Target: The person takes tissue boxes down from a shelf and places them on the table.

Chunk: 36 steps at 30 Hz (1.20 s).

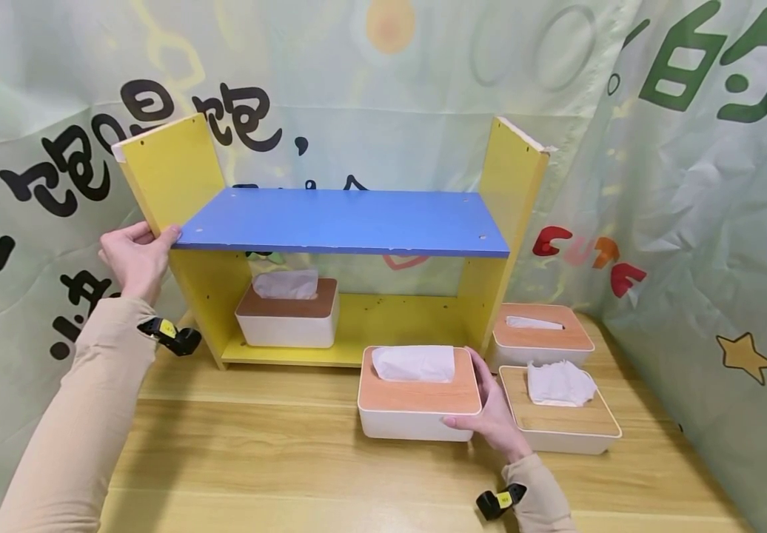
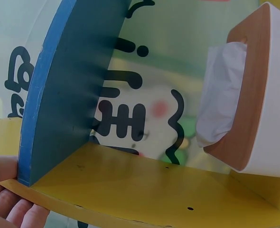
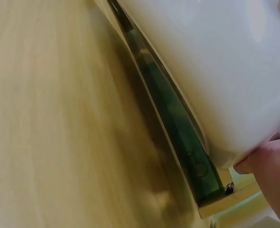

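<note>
White, plastic-looking walls make the tissue box (image 1: pixel 419 426) in my right hand (image 1: pixel 493 414) seem light, stiff and perhaps slick; I grip its right end, just before the shelf unit (image 1: pixel 397 314), and its firm sides suit a hold better than the soft tissue on top. Close right, a pale-lidded tissue box (image 1: pixel 563 442) crowds my knuckles. My left hand (image 1: pixel 135 255) grips the yellow left panel (image 1: pixel 200 296) beside the blue board (image 1: pixel 346 218), which roofs a brown-lidded tissue box (image 1: pixel 286 329). Printed cloth (image 1: pixel 370 89) hangs behind.

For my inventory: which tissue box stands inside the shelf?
The box with the darkest lid, on the yellow bottom board; the other three boxes are outside.
</note>
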Each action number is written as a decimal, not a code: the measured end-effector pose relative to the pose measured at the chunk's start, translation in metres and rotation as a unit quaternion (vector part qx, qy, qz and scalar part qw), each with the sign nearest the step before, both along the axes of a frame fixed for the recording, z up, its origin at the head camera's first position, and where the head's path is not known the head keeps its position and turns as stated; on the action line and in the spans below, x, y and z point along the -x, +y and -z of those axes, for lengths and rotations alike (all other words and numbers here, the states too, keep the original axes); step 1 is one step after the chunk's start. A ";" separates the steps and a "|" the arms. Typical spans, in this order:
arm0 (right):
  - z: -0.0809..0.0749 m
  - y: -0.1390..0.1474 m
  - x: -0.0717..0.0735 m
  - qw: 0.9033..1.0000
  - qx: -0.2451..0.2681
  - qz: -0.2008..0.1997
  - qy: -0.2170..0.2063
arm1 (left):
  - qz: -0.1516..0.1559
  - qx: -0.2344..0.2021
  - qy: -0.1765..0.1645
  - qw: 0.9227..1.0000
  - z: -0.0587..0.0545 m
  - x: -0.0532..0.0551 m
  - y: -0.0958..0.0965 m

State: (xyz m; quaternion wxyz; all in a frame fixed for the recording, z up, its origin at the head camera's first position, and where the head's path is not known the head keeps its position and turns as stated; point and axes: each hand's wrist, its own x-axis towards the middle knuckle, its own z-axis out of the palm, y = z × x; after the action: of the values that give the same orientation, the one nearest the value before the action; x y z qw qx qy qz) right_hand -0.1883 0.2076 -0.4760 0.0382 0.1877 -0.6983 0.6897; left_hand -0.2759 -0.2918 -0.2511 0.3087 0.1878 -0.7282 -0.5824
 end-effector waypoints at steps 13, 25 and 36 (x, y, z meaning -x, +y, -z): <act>0.008 0.002 -0.001 1.000 0.008 -0.008 -0.005 | 0.002 0.003 -0.001 1.000 0.001 -0.001 -0.001; 0.014 0.004 0.000 1.000 0.009 -0.011 -0.002 | 0.007 0.004 0.005 1.000 0.001 -0.001 -0.001; 0.009 0.005 -0.003 1.000 0.000 -0.015 -0.017 | 0.004 -0.003 0.010 1.000 0.002 0.000 -0.002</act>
State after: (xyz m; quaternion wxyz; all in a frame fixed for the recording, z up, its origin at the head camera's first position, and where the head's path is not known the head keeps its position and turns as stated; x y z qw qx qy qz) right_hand -0.1853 0.2131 -0.4855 0.0159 0.1869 -0.6958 0.6934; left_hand -0.2762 -0.2934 -0.2533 0.3128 0.1803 -0.7242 -0.5875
